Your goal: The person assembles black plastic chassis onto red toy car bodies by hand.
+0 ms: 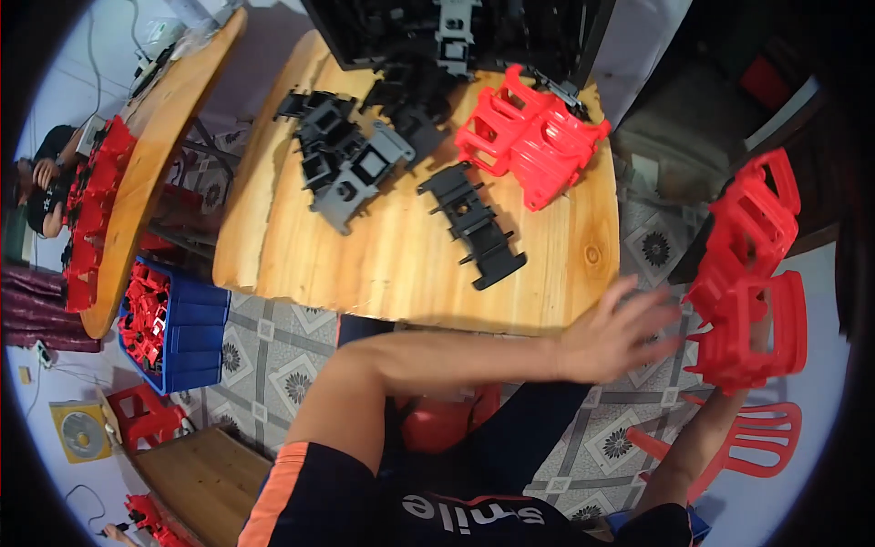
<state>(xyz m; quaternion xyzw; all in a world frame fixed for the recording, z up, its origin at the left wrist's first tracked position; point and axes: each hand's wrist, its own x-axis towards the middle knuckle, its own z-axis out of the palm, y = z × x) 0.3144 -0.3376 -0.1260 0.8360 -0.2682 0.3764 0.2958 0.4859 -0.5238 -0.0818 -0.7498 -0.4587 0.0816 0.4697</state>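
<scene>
My left hand (620, 335) reaches across to the right past the table's near edge, fingers spread and slightly blurred, holding nothing. Out at the right, my right hand (758, 330) is mostly hidden behind a red plastic shell (795, 319) with window-like openings, which it grips from behind. A second red plastic shell (755, 214) sits directly above it, touching or joined; I cannot tell which. On the table, more red plastic shells (533, 137) lie at the far right. A single black plastic chassis plate (472, 226) lies in the middle, beside a pile of black and grey plastic frames (346, 159).
The wooden table (565, 283) carries a black crate (583, 36) of dark parts at its far side. At left stand a blue bin (196, 337) of red parts and another table (173, 137), with a person (50, 182) beyond. A red chair (766, 442) stands at lower right.
</scene>
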